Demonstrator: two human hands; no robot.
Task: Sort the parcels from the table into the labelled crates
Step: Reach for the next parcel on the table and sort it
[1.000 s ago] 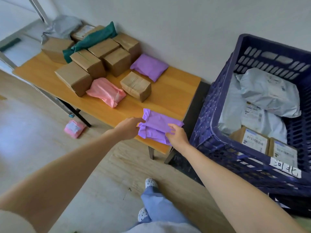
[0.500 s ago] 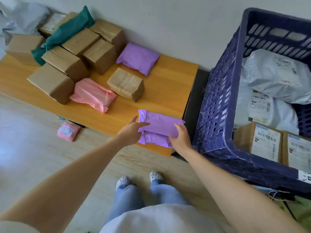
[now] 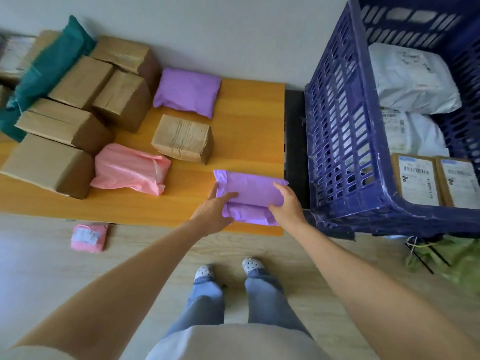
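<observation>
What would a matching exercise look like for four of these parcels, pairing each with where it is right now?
Parcels:
1 near purple mailer bag
2 labelled pink parcel
3 upper white mailer bag
4 teal mailer bag

Places:
A on the floor
B in the blue crate
C held between the left hand and right hand
D among cardboard boxes at the far left of the table

Pairs: 1-C; 2-A; 3-B; 4-D
</observation>
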